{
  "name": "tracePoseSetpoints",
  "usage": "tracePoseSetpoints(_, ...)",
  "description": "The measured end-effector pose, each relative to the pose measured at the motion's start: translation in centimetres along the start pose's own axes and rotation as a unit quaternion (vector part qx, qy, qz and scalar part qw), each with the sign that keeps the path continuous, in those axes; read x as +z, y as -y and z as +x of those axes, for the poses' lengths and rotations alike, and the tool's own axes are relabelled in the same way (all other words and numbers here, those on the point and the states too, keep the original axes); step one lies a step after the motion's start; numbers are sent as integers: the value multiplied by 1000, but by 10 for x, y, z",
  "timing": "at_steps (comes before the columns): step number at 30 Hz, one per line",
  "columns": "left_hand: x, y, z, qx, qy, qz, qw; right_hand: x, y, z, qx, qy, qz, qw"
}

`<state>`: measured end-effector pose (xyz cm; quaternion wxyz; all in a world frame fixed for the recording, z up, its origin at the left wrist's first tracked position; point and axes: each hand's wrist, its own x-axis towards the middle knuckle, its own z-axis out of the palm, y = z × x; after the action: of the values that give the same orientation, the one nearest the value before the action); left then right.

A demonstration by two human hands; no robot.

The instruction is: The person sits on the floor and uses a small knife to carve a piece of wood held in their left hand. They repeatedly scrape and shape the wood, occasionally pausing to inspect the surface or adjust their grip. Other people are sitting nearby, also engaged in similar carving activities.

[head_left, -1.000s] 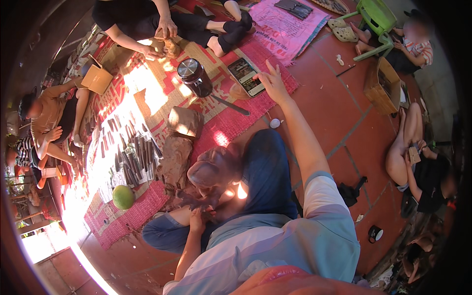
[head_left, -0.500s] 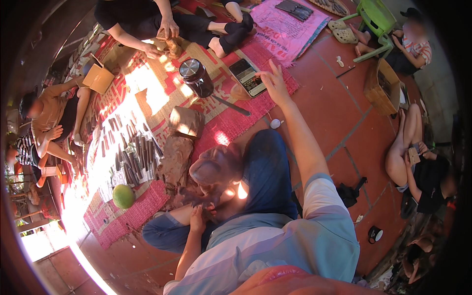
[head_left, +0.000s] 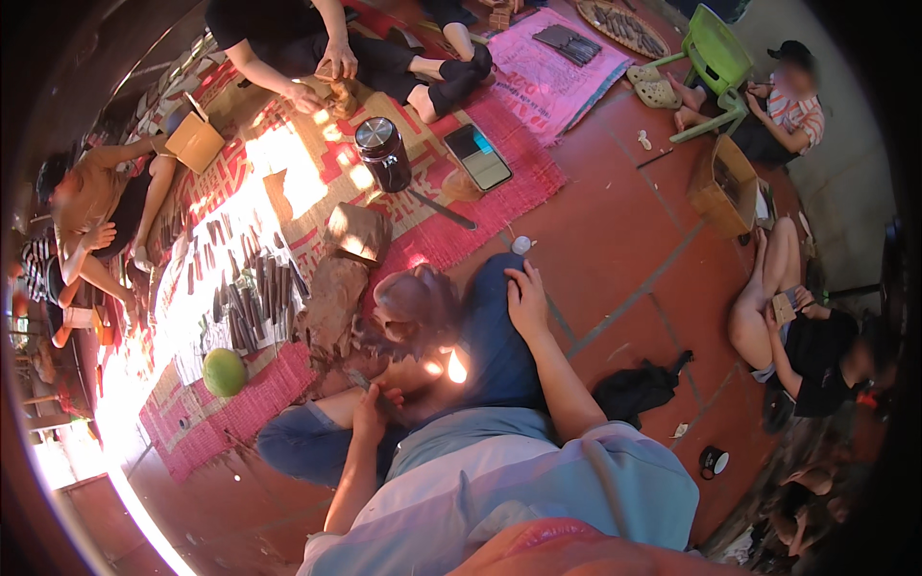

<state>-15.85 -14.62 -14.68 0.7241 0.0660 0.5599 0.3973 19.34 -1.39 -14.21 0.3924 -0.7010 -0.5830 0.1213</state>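
Observation:
My left hand [head_left: 373, 411] rests in my lap, fingers closed round a slim dark tool [head_left: 393, 411], mostly hidden by the hand. Against my legs leans a brown wooden carving [head_left: 415, 305] with a rounded top and a jagged lower part. My right hand [head_left: 525, 296] lies on my right knee, fingers extended and holding nothing. Beyond it, a smartphone [head_left: 478, 157] with a lit screen stands on the mat's edge, propped on a roundish brown object [head_left: 460, 186]. A small white round item [head_left: 521, 246] is on the floor by my knee.
Many carving tools [head_left: 252, 298] lie left, near a green round fruit [head_left: 224, 372]. Wood blocks [head_left: 357, 232], a dark steel-lidded container [head_left: 382, 156] and a long flat blade [head_left: 442, 208] are ahead. People sit around, one [head_left: 327, 60] handling a wooden piece. A black bag [head_left: 643, 386] lies right.
My right hand has drawn back from the phone to my knee. The phone's screen has changed from a dark display to a lighter one. My left hand stays in my lap.

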Motion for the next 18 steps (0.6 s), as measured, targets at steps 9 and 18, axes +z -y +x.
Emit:
tracePoseSetpoints(9, 41, -31, -15, 71, -50, -97, 992, -51, 37, 16, 122, 186, 231, 947)
tracePoseSetpoints(18, 140, -80, -123, 270, 82, 178, 943, -82, 162, -30, -17, 540, 345, 768)
